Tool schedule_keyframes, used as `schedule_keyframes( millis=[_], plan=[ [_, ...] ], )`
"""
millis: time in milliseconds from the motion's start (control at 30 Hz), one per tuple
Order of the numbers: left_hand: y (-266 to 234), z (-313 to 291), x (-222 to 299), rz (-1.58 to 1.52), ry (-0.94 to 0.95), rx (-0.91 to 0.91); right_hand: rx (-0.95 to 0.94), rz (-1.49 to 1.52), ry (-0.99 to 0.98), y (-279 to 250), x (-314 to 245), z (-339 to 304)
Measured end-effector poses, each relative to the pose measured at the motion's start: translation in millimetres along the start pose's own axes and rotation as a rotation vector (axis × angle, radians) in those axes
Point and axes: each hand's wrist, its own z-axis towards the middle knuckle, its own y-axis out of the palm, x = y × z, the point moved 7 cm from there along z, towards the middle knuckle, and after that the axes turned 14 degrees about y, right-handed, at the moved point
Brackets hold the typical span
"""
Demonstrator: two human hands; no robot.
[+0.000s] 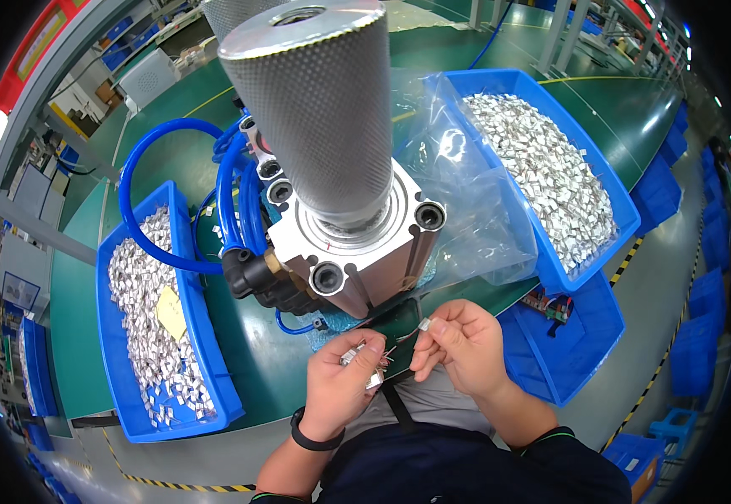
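My left hand [339, 382] is closed around several small silver-white block-shaped parts [374, 380]; thin reddish leads stick out of them toward the right. My right hand [469, 346] pinches a single small silver-white part [424, 324] between thumb and forefinger. Both hands are close together over my lap, at the near edge of the green table [273, 378]. Just beyond them stands a metal pneumatic cylinder [365, 277] with a tall knurled silver cylinder [315, 109] on top. The exact kind of the small parts is too small to tell.
Blue trays heaped with similar parts stand at left [227, 395] and right [626, 210]; a yellow note [170, 313] lies in the left one. Blue air hoses [130, 202] loop beside the cylinder. Clear plastic [483, 227] lies right of it. Below right is another blue tray [550, 361].
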Motion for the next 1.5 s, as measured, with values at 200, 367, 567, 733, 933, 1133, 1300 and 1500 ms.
schedule_keyframes(
  millis=[200, 367, 567, 733, 933, 1133, 1300, 1500],
  plan=[
    [5, -4, 3, 0.073, -0.005, -0.031, 0.038, 0.035, 0.030, 0, 2, 3],
    [7, -1, 0, 0.078, 0.055, -0.061, 0.042, -0.020, 0.036, 0, 7, 4],
    [8, -1, 6, 0.141, 0.102, -0.119, -0.084, -0.136, 0.083, 5, 8, 3],
    [-11, -1, 8, 0.123, 0.079, 0.042, -0.098, -0.073, -0.111, 2, -13, -11],
    [-3, -3, -1, 0.134, 0.013, -0.016, -0.062, -0.256, -0.218, 6, -15, -5],
    [6, -2, -5, 0.104, -0.019, -0.060, 0.138, -0.416, -0.304, 1, -18, 1],
    [2, 1, -5, 0.094, -0.017, -0.034, 0.105, -0.095, 0.092, 6, 1, 10],
    [-4, -4, -5, 0.069, -0.008, 0.010, 0.022, -0.182, 0.178, 1, 8, 16]
  ],
)
